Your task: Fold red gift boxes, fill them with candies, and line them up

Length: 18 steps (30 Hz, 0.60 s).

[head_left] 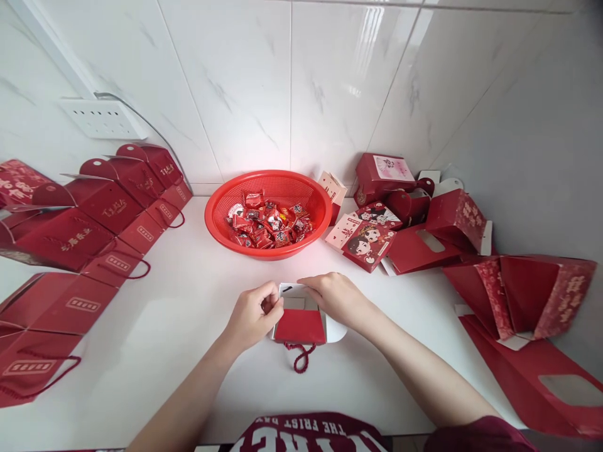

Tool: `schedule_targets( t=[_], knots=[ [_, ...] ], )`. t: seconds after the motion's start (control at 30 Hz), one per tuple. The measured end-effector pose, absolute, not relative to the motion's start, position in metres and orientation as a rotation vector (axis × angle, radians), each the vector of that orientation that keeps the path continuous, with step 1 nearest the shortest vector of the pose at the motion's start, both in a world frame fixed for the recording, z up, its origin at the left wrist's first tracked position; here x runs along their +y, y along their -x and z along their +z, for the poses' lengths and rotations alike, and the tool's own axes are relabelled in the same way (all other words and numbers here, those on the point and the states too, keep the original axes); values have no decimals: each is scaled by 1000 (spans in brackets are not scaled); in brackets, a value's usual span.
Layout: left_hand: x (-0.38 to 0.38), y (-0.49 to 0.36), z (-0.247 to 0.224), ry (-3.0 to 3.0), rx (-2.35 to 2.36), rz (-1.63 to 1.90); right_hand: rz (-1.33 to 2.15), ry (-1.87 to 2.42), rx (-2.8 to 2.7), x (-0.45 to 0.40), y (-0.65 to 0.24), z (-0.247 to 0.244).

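A small red gift box [300,326] with white inner sides lies on the table in front of me, its white back flap [289,289] raised and marked with a dark slit. A dark red rope handle [302,359] loops out from its near side. My left hand [254,314] is closed at the box's left edge, thumb and bent fingers together on the cardboard. From the right, my right hand [336,298] grips the back right corner, its index finger along the top of the flap; its other fingertips are partly hidden.
Behind the box stands a red plastic basket [211,220] of red-wrapped sweets [268,226]. Rows of red boxes with rope handles [94,251] line the left side. Flat and half-folded red boxes [424,245] pile up at right. A socket panel [103,119] is on the tiled wall.
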<state>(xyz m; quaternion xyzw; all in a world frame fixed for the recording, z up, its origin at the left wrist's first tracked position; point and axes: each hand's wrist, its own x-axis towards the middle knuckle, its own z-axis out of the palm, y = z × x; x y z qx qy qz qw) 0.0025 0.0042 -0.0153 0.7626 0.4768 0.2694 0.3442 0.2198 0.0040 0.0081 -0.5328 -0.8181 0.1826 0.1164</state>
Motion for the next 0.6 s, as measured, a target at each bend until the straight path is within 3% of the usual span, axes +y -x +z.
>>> schedule_targets(
  t=[0.2,0.47,0.6],
  knots=[
    [-1,-9,5,-2470,1132,657,438,1710,-2414,6,-214,13],
    [-4,-1,6,-2208,863,769,406,1773,-2373,11,-216,12],
    [-4,-2,7,-2213,873,619,401,1761,-2358,11,-217,10]
  ],
)
